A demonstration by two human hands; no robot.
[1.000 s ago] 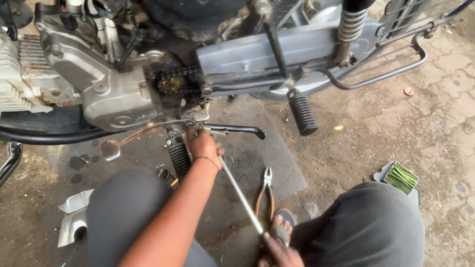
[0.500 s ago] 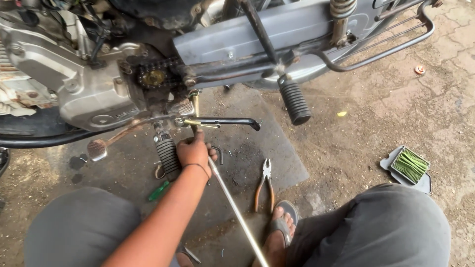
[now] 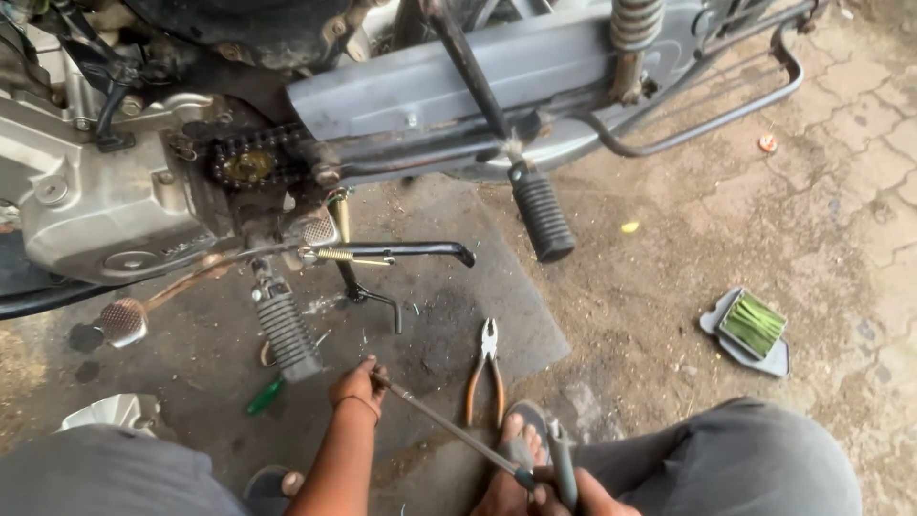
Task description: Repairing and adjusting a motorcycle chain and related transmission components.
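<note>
My left hand (image 3: 355,387) grips the long steel rod (image 3: 449,430) near its tip; my right hand (image 3: 564,489) clenches its handle end, steadying it low beside the pliers (image 3: 487,373), under the motorcycle's footpeg (image 3: 287,334).

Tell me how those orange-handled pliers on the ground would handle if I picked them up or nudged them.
The pliers look like stiff metal, so probably heavy for their size. They lie flat with handles spread on the dark mat, so a push would likely slide them, not roll them. The coated handles should grip well, though the hinge may swing.
</note>
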